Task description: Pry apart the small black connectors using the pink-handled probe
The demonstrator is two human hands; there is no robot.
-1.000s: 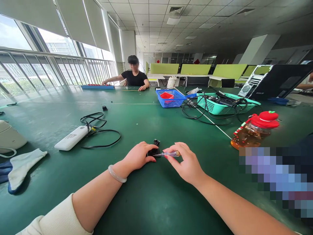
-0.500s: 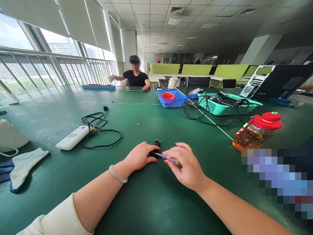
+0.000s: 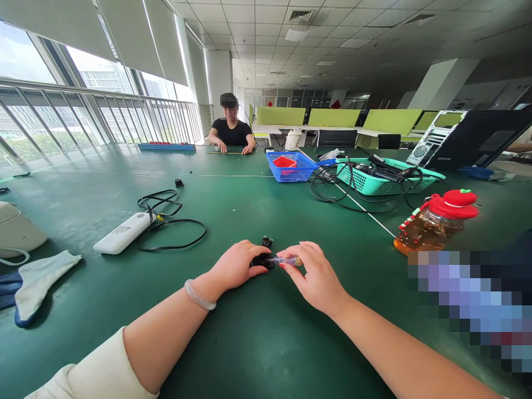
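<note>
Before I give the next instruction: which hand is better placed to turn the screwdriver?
Probably the right hand: it grips the screwdriver by its handle, while the left hand holds the black part.

A single head-worn camera is looking forward and down from behind and above the fingers, framing them near while taking in the worktop around and the ceiling beyond.

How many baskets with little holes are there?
2: a blue basket holding a red container, and a green basket to its right holding a black tangle of cables. I can't tell if the red container has holes too.
</note>
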